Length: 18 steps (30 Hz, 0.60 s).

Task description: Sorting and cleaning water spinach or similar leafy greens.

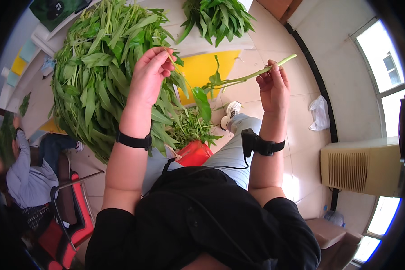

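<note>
My left hand (150, 74), raised over the edge of a big heap of leafy greens (98, 77) that look like water spinach, pinches a thin stem between thumb and fingers. From that stem hangs a broad green leaf (201, 103). Further right, my right hand (274, 89) grips a thicker pale-green stalk (248, 77) near its bare end, the leafy end pointing left. The two pieces appear apart, though their leaves come close in the middle. Below them, loose leafy pieces (190, 126) lie in or on a red container (194, 153) between my legs.
A smaller bunch of greens (219, 20) lies on the white table (229, 44), above a yellow panel (206, 72). At left, another person (32, 179) sits holding greens near a red-and-black chair (77, 209). A white plastic bag (319, 113) and a beige air conditioner (357, 167) are at right.
</note>
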{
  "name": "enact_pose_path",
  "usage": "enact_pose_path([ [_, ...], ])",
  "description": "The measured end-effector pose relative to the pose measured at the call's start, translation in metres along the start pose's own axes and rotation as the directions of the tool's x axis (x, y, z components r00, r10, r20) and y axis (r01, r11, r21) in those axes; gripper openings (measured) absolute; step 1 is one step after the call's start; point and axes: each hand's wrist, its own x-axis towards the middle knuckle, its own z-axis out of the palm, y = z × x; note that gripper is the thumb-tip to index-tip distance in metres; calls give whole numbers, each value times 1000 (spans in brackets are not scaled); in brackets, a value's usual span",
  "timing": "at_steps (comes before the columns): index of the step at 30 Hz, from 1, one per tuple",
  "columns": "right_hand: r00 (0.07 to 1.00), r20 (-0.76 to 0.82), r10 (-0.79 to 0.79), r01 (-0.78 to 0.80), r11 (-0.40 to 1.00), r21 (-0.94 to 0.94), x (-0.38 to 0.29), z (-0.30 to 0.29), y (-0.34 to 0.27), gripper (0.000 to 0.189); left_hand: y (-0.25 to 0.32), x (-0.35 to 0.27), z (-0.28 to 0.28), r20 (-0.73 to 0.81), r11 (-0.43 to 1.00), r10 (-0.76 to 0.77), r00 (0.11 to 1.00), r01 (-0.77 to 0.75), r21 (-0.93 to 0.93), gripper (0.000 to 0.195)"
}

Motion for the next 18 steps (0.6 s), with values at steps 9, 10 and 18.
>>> enact_pose_path([
  [9,999,-25,28,-23,984,176,4,-21,-10,21,-14,-14,6,102,946,8,995,-41,323,11],
  [10,999,-12,31,-28,979,200,5,-24,-11,22,-16,-15,7,89,940,-15,996,-16,340,10],
  [18,994,96,46,-76,940,333,10,-44,-10,24,-42,-15,-2,133,911,-38,990,-21,413,8],
])
